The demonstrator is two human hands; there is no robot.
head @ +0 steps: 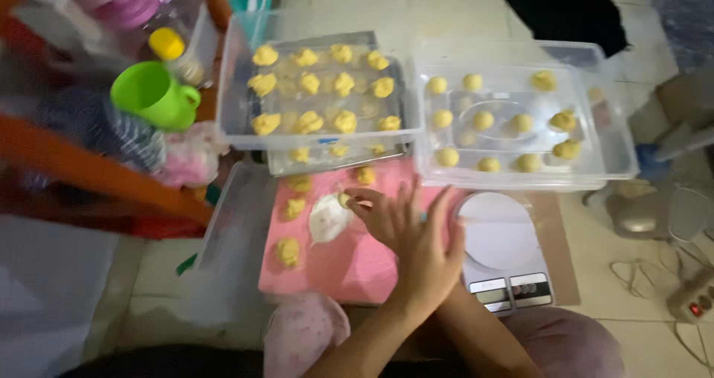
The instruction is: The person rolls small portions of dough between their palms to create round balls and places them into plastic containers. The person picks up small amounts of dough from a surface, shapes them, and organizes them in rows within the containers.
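My two hands overlap above a pink mat. My left hand lies on top, back up, with its fingers spread and nothing in it. From under it my right hand reaches left, and its fingertips pinch a small yellow dough ball at the edge of a flat white dough disc on the mat. Several more yellow balls sit along the mat's left side. A white kitchen scale stands just right of my hands.
Two clear plastic containers with several yellow balls lie beyond the mat. At the left are a green cup and an orange shelf frame. A power strip lies on the tiled floor at right, with a black cloth beyond.
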